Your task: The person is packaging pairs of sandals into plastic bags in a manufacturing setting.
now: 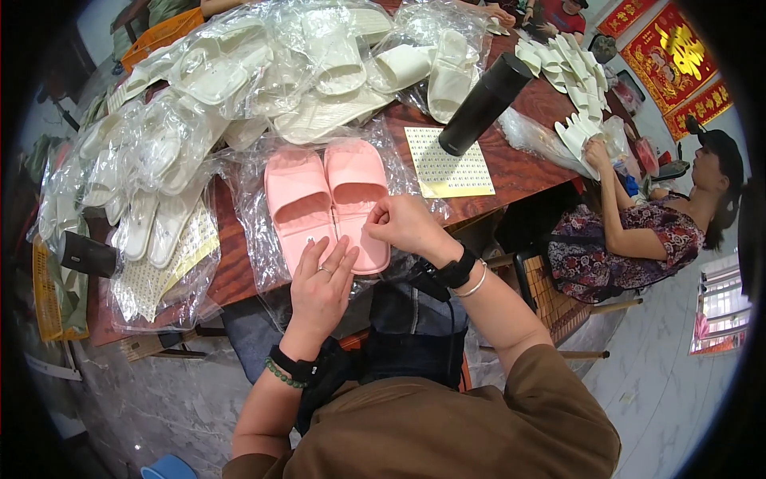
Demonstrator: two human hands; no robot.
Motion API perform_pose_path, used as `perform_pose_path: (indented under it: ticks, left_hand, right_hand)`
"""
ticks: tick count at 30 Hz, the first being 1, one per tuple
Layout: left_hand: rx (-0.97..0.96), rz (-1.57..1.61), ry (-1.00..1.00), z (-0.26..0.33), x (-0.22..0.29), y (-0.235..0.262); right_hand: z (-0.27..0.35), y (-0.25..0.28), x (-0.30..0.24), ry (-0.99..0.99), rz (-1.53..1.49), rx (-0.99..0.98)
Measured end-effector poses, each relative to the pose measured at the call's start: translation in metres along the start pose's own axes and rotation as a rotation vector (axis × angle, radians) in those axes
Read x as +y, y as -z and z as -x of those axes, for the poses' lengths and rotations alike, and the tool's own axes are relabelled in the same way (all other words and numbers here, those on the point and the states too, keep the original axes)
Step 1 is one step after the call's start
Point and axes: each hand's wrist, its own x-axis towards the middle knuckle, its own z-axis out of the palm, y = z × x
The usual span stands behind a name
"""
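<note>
A pair of pink slippers (298, 193) lies side by side on clear plastic bags at the table's near edge, toes pointing away from me. My left hand (321, 279) rests on their heel ends, fingers stretched out and pressing lightly on the footbeds. Over the right slipper's inner sole, my right hand (407, 227) is closed in a pinch, thumb against forefinger. Whatever sits between those fingertips, if anything, is too small to make out. Just beyond the slippers lies a sheet of small printed stickers (448, 172), with a black cylindrical bottle (485, 104) standing on it.
Bagged white slippers (211, 68) are heaped across the far and left parts of the wooden table (499, 199). More stickers (171, 267) and a dark cylinder (89, 254) lie at the left. On the right, a seated person (630, 231) handles white slippers (578, 136).
</note>
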Motion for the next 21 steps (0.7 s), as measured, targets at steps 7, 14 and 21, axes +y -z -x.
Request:
perform_pose_path:
  ticks: [7, 14, 21]
  left_hand:
    - [-0.001, -0.006, 0.0, -0.002, 0.001, 0.001]
    - [0.0, -0.01, 0.004, -0.001, 0.001, -0.001]
    - [0.007, 0.014, 0.004, -0.001, 0.0, 0.0]
  right_hand:
    - [-0.003, -0.001, 0.007, 0.055, 0.057, 0.004]
    - [-0.006, -0.003, 0.011, 0.071, 0.061, 0.021]
    - [0.0, -0.01, 0.014, 0.04, -0.001, 0.065]
